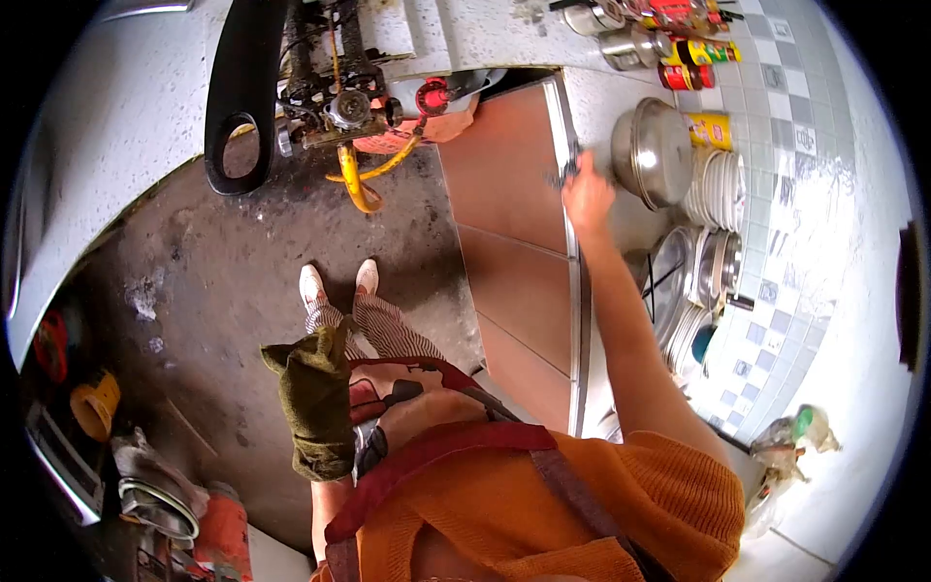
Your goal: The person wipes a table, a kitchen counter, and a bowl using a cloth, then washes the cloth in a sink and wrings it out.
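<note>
Olive-green cloth covers my left hand from fingertips to wrist, its top bunched into points. Only my left forearm shows below it, so the fingers are hidden. My right arm reaches out over the counter's front edge. At its end, my right hand is closed around a small dark grey object too blurred to name. Just right of that hand stands a round metal pot on the counter. Brown cabinet doors run below the hand.
A gas stove with a black pan handle sticking out is ahead. A yellow hose hangs under it. Stacked plates, jars and metal pans line the tiled wall. A red bucket stands lower left.
</note>
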`<action>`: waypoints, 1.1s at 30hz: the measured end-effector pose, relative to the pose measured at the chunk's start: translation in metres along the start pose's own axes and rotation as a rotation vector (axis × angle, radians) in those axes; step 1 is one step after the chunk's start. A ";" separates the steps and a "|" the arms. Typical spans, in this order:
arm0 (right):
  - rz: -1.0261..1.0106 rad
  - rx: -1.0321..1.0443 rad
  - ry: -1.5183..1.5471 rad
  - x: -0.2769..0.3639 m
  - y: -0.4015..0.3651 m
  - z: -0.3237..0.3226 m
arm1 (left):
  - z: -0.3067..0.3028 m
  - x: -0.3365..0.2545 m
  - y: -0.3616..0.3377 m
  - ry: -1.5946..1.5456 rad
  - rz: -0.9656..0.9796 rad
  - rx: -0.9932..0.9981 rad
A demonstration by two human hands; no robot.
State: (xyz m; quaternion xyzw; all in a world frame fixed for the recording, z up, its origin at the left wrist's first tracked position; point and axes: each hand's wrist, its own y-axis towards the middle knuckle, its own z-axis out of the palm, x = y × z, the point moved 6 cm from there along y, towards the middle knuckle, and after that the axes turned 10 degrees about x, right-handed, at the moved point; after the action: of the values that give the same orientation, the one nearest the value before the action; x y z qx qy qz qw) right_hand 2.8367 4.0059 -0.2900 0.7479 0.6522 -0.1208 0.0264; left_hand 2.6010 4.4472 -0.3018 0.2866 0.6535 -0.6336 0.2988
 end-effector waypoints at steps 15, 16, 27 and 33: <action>-0.092 -0.106 -0.164 0.017 0.045 -0.001 | -0.024 0.032 -0.024 0.459 0.313 -0.023; -0.059 -0.091 -0.140 0.020 0.050 -0.003 | -0.023 0.035 -0.028 0.488 0.323 -0.040; -0.111 0.005 -0.150 -0.043 -0.089 0.030 | 0.029 0.073 -0.086 0.398 0.358 -0.039; -0.308 -0.101 -0.321 0.034 0.097 -0.002 | 0.025 0.073 -0.088 0.801 0.215 -0.007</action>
State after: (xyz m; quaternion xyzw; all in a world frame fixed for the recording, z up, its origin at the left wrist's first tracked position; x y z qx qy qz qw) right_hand 2.9364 4.0251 -0.3070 0.6086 0.7512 -0.2080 0.1484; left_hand 2.4874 4.4195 -0.2996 0.5762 0.6866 -0.4349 0.0863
